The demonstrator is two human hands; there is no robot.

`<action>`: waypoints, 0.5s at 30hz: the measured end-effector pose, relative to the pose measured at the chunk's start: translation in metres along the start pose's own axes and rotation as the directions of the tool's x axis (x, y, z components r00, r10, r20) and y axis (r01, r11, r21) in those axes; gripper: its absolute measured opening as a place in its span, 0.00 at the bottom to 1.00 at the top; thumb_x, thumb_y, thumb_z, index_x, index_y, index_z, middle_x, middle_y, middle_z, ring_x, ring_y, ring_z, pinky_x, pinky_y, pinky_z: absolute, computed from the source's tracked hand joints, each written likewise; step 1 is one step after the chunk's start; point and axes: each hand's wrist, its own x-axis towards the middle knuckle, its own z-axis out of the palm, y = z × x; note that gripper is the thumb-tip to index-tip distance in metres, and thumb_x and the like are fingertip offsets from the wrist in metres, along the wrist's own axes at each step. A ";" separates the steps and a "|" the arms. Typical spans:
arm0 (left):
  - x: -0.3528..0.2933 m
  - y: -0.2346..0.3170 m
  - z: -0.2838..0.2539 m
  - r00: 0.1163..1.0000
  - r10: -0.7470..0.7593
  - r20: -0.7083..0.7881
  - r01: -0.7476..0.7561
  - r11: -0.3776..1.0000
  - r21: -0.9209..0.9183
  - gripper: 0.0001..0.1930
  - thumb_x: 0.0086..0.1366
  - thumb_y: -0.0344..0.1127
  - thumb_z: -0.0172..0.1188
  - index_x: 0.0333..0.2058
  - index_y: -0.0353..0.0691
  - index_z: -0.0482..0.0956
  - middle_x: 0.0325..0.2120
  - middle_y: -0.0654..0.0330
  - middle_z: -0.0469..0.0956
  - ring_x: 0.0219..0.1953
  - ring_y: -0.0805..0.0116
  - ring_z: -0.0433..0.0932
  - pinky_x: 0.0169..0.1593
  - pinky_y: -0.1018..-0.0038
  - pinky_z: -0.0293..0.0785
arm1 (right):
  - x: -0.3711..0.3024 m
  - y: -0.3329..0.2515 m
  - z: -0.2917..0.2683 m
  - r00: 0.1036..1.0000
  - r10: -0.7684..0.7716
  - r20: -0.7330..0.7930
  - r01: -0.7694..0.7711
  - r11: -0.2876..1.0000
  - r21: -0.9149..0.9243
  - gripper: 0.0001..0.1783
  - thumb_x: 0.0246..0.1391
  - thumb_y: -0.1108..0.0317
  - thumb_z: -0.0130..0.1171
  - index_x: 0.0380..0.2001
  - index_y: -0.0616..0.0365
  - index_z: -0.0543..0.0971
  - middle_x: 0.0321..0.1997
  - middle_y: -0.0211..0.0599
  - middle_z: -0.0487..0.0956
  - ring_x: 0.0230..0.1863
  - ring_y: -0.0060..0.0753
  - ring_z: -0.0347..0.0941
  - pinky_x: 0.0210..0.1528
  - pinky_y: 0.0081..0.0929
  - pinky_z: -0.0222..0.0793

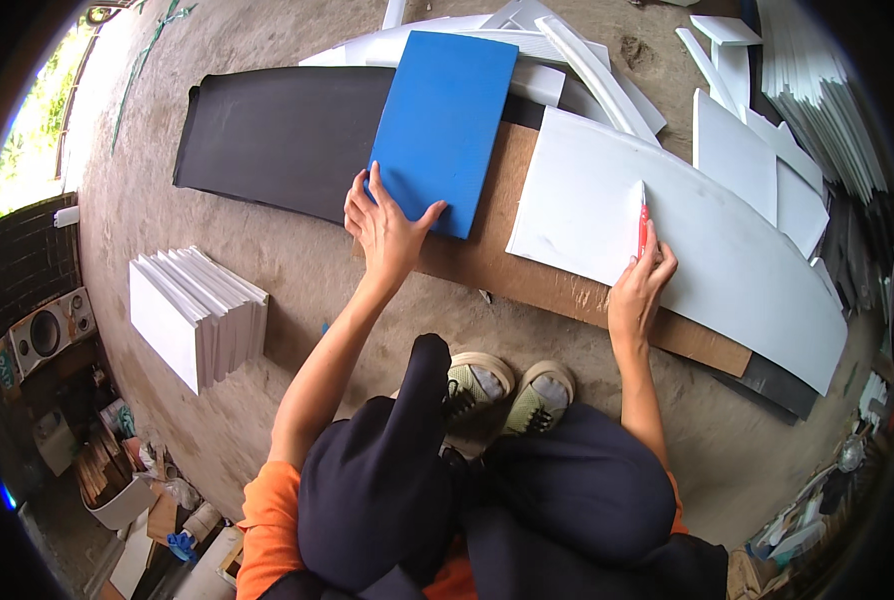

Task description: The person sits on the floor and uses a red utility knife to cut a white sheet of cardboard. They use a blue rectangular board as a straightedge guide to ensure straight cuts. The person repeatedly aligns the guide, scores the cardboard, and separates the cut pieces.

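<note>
A flat blue rectangular sheet [445, 130] lies across a brown board [507, 200] and the end of a long black sheet [277, 135]. At the blue sheet's near left corner rests my left hand [387, 230], its fingers and thumb spread along the edges. My right hand [639, 300] is closed around a red-handled craft knife [643, 225], whose blade points away from me. Under the knife and hand lies a large white sheet [727, 250], which overlaps the board's right part.
White offcut strips [607, 90] lie piled beyond the boards. A stack of white panels [197, 315] stands on the floor at left. More white pieces [767, 165] lie at right. A speaker [42, 330] and scrap [167, 500] line the left wall.
</note>
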 end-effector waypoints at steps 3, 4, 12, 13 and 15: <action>0.004 -0.006 -0.001 0.986 -0.123 0.112 0.132 0.988 -0.078 0.53 0.38 0.58 0.68 0.57 0.34 0.50 0.50 0.44 0.55 0.52 0.47 0.54 0.53 0.55 0.54 | 0.000 -0.002 0.003 0.998 -0.029 -0.051 0.030 0.999 0.013 0.31 0.48 0.85 0.44 0.58 0.58 0.57 0.49 0.50 0.58 0.49 0.48 0.60 0.48 0.36 0.64; 0.006 -0.008 -0.002 0.989 -0.107 0.104 0.114 0.991 -0.066 0.53 0.38 0.58 0.68 0.57 0.34 0.50 0.50 0.44 0.55 0.52 0.47 0.55 0.52 0.55 0.55 | -0.001 -0.002 0.003 0.998 -0.016 -0.055 0.017 1.000 0.013 0.31 0.48 0.85 0.45 0.58 0.58 0.57 0.49 0.50 0.58 0.49 0.48 0.60 0.48 0.37 0.63; 0.002 -0.003 -0.005 0.992 0.094 -0.090 -0.099 0.993 -0.060 0.47 0.40 0.51 0.69 0.55 0.35 0.55 0.48 0.46 0.56 0.51 0.48 0.54 0.53 0.55 0.53 | -0.011 0.019 -0.004 0.997 0.070 -0.023 -0.070 0.997 -0.008 0.25 0.51 0.78 0.45 0.55 0.65 0.58 0.46 0.56 0.61 0.47 0.55 0.62 0.47 0.41 0.62; -0.003 0.003 -0.002 0.974 0.172 -0.148 -0.175 0.984 -0.013 0.41 0.43 0.47 0.69 0.53 0.39 0.58 0.49 0.47 0.56 0.52 0.50 0.53 0.54 0.53 0.49 | -0.010 0.021 -0.005 0.997 0.078 -0.010 -0.078 0.997 -0.001 0.24 0.51 0.77 0.45 0.54 0.65 0.58 0.46 0.56 0.61 0.46 0.55 0.62 0.47 0.41 0.62; -0.016 0.015 0.004 0.921 0.376 -0.104 -0.388 0.911 -0.141 0.35 0.43 0.44 0.68 0.49 0.42 0.64 0.49 0.52 0.58 0.53 0.53 0.54 0.55 0.52 0.46 | -0.007 0.024 -0.004 0.996 0.089 0.021 -0.089 0.996 0.013 0.23 0.52 0.76 0.44 0.53 0.67 0.59 0.45 0.56 0.62 0.46 0.56 0.63 0.47 0.41 0.62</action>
